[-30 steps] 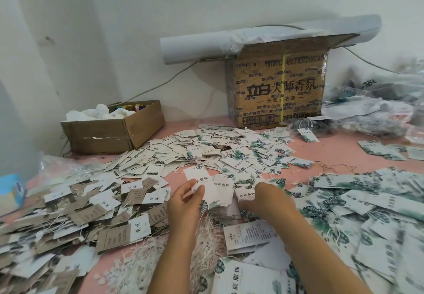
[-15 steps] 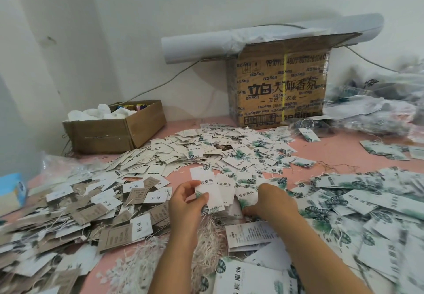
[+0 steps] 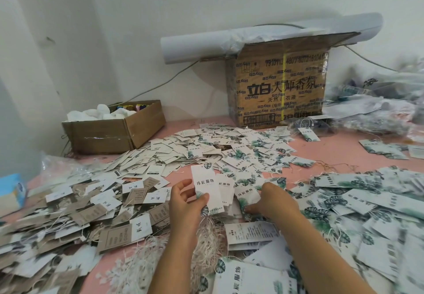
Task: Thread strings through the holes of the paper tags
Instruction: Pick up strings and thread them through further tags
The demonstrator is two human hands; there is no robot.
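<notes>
Soft, even light fills the scene, bright enough that the white wall [image 3: 137, 7] reads pale grey-green. It seems to come from above: the paper roll [image 3: 195, 46] throws a broad, soft-edged shadow down the wall beneath it, and the large cardboard box [image 3: 280, 87] darkens the pink surface [image 3: 332, 153] at its foot. The centre is sharp, and print on the paper tags [image 3: 204, 183] in the left hand [image 3: 185, 204] is legible. Toward the right and bottom edges the tag piles [image 3: 378, 213] smear, and the plastic bags [image 3: 378, 92] are a blur. The wide lens bows the roll and tilts the wall corner at left. Tape on the small carton [image 3: 103, 137] shows a faint sheen.
</notes>
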